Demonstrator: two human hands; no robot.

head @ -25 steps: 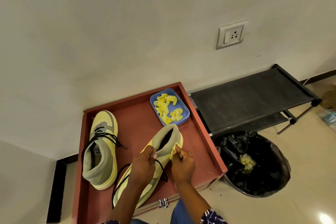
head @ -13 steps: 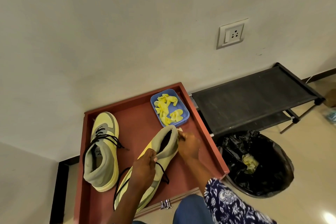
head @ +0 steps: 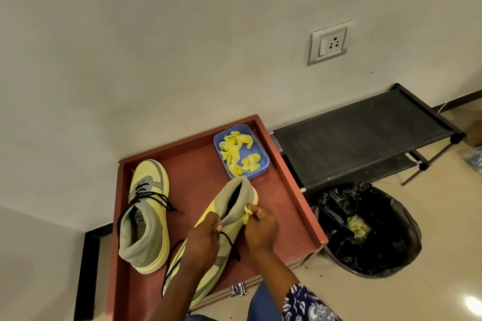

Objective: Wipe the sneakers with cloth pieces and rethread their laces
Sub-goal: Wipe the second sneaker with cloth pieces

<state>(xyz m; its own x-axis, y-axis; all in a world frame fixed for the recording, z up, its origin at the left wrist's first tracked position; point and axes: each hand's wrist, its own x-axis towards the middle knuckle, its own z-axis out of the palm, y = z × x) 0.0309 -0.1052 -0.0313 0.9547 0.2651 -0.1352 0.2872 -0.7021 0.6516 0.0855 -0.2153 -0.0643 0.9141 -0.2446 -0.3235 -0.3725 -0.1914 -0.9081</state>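
Half a second ago our right hand (head: 261, 229) was up by the blue tub (head: 262, 161); now it is back from the tub, pinching a yellow cloth piece (head: 247, 216) against the collar of the tilted sneaker (head: 236, 206). Our left hand (head: 202, 238) grips that sneaker's other side on the red tray (head: 300, 216), just below the tub, so we judge wiping is resuming, with its loose lace (head: 230, 243) not yet rethreaded.

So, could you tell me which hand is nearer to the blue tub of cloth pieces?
Right. The right hand pinches a yellow cloth piece at the held sneaker's collar, just below the blue tub. The left hand grips the sneaker's other side, farther from the tub.
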